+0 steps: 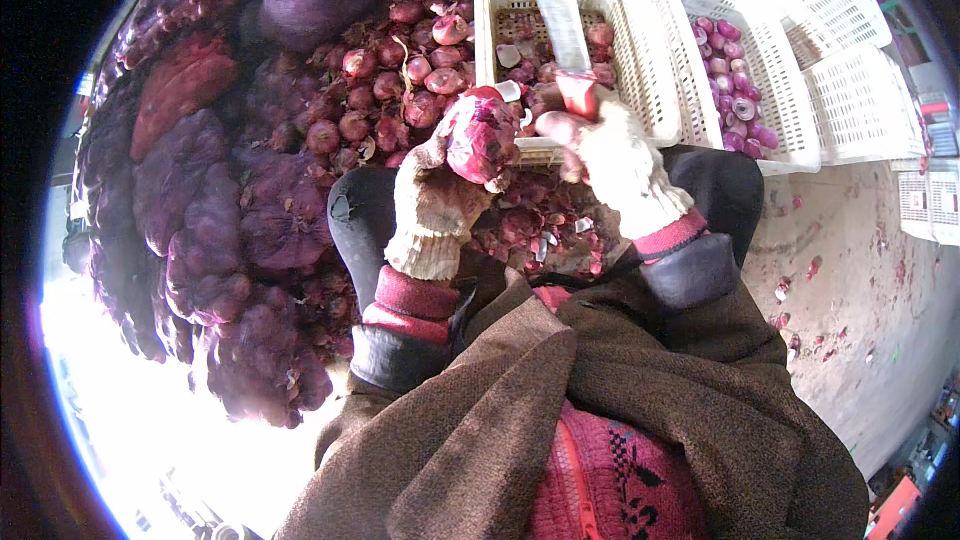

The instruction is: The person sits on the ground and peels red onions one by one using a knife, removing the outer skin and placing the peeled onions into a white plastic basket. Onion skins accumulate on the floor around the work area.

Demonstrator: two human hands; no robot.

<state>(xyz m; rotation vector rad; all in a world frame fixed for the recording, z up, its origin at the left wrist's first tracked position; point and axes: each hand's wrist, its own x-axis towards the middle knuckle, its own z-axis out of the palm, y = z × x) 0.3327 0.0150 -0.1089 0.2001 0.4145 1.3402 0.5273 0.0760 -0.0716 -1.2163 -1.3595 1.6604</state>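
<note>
Gloved in off-white knit, my left hand [442, 191] holds a large red onion [482, 136] whose outer skin is partly torn. My right hand [619, 154], in a matching glove, grips the red handle [577, 94] of a knife. The broad blade [557, 7] points away from me and is blurred. Behind both hands stands a white plastic crate [667, 116] with some onions and loose skins inside. Between my knees, onion peelings [536, 221] cover the ground.
Unpeeled red onions [390, 82] lie heaped at the left, beside full purple mesh sacks [202, 217]. A second white crate [787, 120] at the right holds peeled onions [727, 82]. More white crates [862, 101] stand beyond it. Skin scraps [814, 266] are scattered over the concrete floor [847, 360].
</note>
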